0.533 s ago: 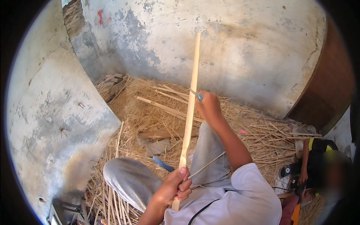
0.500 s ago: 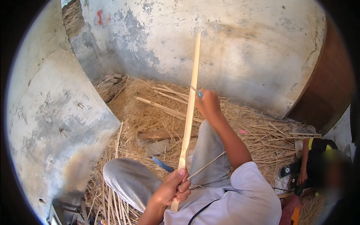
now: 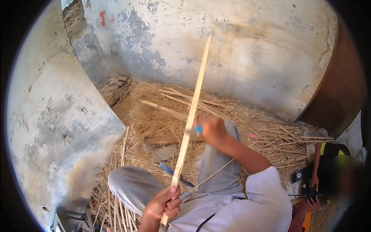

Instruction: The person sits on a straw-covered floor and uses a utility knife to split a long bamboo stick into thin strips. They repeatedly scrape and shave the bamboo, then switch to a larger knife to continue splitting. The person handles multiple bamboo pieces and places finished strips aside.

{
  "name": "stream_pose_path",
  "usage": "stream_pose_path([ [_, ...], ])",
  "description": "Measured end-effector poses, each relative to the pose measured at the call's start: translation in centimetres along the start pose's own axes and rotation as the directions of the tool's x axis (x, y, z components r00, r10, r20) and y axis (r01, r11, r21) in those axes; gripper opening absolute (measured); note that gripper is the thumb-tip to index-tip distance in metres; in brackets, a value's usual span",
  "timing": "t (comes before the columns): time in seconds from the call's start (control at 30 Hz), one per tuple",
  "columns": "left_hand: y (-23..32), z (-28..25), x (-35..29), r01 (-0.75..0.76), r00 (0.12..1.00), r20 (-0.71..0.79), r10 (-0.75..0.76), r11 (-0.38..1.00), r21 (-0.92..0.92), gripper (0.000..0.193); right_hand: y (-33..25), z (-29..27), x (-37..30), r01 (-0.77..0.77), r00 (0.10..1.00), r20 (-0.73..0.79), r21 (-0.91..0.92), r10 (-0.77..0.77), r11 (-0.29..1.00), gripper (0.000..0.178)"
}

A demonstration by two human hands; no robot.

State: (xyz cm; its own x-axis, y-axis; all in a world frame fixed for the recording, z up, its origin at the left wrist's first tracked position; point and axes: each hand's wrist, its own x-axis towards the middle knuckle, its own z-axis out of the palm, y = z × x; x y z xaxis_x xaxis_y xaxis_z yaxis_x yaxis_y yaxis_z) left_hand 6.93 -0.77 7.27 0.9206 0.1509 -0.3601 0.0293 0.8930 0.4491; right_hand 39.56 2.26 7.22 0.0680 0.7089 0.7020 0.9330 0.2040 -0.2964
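The pale wooden strip [image 3: 184,144] stands in front of the person, over the gap between the knees of the grey trousers [image 3: 133,185]; its long axis runs steeply up the view, leaning to the right at the top; the narrow far end points up and away, seen against the stained wall [image 3: 247,58], while the near end points down toward the white shirt [image 3: 235,210]; the left hand [image 3: 164,203] is clamped on the strip near that lower end, fingers wrapped round it and thumb along it, with a short stub showing below the fist; the right hand [image 3: 212,130] is closed on a small turquoise-handled tool [image 3: 198,129], just right of the strip's middle; the tool's front part lies across the strip, too blurred to tell its edge; a long blue piece [image 3: 167,169] passes behind the strip, slanting down to the right; beyond, loose strips [image 3: 164,108] lie on the straw [image 3: 145,125], their axes crossing that of the held one; at the far right a co-worker [image 3: 333,149] sits low, one arm reaching down.
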Motion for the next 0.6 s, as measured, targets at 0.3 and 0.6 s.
stream_pose_path([
  [0.3, -1.4, 1.7, 3.9, 0.001, 0.987, 0.158, 0.016, 0.994, -0.106, 0.033, 3.3, -1.0, 3.6, -0.412, 0.896, 0.053, -0.276, 0.441, 0.869, 0.011],
  [0.6, 0.4, 1.5, 4.4, -0.044, 0.982, 0.176, 0.062, 0.993, -0.108, 0.032, -4.2, 0.5, -2.5, -0.046, 0.996, 0.079, 0.028, 0.043, 0.999, 0.010],
])
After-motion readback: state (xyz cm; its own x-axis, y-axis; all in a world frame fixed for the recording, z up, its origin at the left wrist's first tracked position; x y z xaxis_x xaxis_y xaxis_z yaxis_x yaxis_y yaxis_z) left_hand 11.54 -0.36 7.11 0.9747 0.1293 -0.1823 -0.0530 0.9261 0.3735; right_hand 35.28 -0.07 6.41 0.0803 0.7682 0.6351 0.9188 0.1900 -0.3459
